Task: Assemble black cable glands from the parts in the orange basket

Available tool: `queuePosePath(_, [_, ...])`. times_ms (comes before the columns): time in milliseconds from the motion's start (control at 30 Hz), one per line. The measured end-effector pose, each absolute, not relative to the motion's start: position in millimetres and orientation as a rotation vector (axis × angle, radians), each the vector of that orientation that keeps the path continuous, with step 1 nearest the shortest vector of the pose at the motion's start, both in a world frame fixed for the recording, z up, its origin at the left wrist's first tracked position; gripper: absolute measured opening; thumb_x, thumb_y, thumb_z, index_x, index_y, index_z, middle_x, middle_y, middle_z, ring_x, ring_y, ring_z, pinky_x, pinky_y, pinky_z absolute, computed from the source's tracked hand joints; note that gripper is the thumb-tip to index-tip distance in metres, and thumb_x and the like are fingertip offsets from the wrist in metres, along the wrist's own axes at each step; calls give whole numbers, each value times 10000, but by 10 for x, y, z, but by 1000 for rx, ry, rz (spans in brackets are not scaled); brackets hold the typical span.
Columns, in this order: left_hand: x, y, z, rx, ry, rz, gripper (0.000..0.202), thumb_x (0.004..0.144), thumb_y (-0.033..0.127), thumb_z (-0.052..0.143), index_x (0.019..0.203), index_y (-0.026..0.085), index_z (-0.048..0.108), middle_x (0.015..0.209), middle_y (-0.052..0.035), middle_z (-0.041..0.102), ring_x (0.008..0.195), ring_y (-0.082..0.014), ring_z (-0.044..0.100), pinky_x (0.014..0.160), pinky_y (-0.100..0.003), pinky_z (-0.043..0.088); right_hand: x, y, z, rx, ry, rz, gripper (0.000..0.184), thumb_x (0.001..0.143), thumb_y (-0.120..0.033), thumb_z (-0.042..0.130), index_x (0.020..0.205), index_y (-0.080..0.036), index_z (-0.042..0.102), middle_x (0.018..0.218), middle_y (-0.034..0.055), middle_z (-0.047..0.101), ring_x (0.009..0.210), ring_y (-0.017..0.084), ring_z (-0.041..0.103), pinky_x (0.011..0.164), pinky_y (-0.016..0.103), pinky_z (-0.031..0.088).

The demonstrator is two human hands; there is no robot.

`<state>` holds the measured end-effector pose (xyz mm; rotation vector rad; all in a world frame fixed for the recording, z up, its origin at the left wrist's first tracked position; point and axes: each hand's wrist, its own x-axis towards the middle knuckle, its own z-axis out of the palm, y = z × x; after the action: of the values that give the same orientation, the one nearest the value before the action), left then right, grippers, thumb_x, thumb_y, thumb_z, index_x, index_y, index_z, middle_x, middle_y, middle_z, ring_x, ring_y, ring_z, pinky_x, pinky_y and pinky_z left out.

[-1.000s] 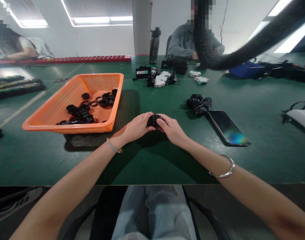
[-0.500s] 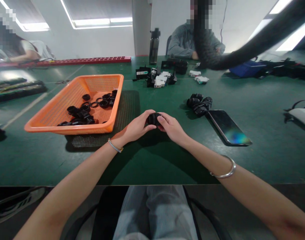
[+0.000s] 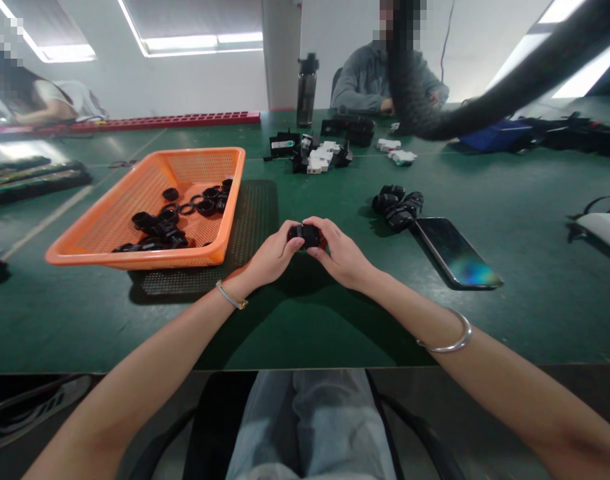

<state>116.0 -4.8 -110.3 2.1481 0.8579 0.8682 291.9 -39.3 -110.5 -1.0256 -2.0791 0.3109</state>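
Between my two hands is a small black plastic threaded-looking fitting [image 3: 307, 235], held just above the green table. My left hand [image 3: 275, 255] pinches its left end between thumb and fingers. Closed on its right end is my right hand [image 3: 342, 252], with the thumb at the front and fingers behind. Part of the fitting is covered by the fingertips. To the left, an orange plastic basket [image 3: 79, 245] holds several black fittings [image 3: 157, 229] and loose black rings [image 3: 187, 209]. A small pile of similar black fittings [image 3: 399, 208] lies right of my hands.
A smartphone [image 3: 457, 253] lies beside the pile on the green table [image 3: 305, 327]. Farther back are white and black parts [image 3: 322, 157] and a dark bottle [image 3: 307, 90]. A thick black hose [image 3: 465, 117] hangs across the upper right. A person in grey [image 3: 362, 80] sits opposite.
Both hands have shifted their fingers around the fitting, and more of its front and right side now shows. The right thumb has moved lower. The basket and pile stay put.
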Motion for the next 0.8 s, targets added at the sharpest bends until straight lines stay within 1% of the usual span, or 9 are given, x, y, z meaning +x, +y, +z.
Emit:
queuePosePath(100, [1135,-53,-1075,2269,863,823,429,901,530,342,1055,143,446,864,-65,588,727,-173,578,662,-290,450,2938,-385,-1122,-1014,-2129,246,358,924,-389,383,1214,-179,403,1118,139,588,1005,249,570,855,422,479])
queuePosePath(200, [1107,-41,-1048,2344,865,703,401,888,491,402,1072,137,446,914,-89,619,782,-205,609,705,-321,472,2951,-376,-1141,-1024,-2170,213,456,926,-517,304,1199,-168,413,1119,156,600,1006,267,582,854,433,479])
queuePosePath(300, [1091,-47,-1019,2379,902,649,373,881,449,432,1083,136,449,960,-108,632,839,-230,625,743,-345,480,2952,-381,-1146,-1040,-2190,201,527,915,-578,241,1173,-160,430,1083,159,620,970,270,598,825,424,488])
queuePosePath(433, [1090,-82,-983,2391,893,646,362,886,425,431,1095,129,447,973,-116,639,852,-235,636,748,-348,487,2933,-413,-1139,-1043,-2148,197,545,910,-598,231,1158,-160,442,1088,159,628,966,260,609,808,403,490])
queuePosePath(633, [1089,-97,-968,2452,892,656,355,883,405,454,1112,133,440,998,-114,628,860,-230,638,737,-340,494,2879,-474,-1111,-1135,-2024,337,550,903,-611,249,1096,-155,490,981,129,656,825,230,632,712,344,486])
queuePosePath(800, [1087,-80,-995,2528,917,633,347,879,372,477,1123,130,428,1026,-117,611,884,-238,637,754,-351,496,2846,-518,-1065,-1230,-1928,544,486,913,-548,297,1048,-138,519,875,107,653,745,216,615,654,321,456])
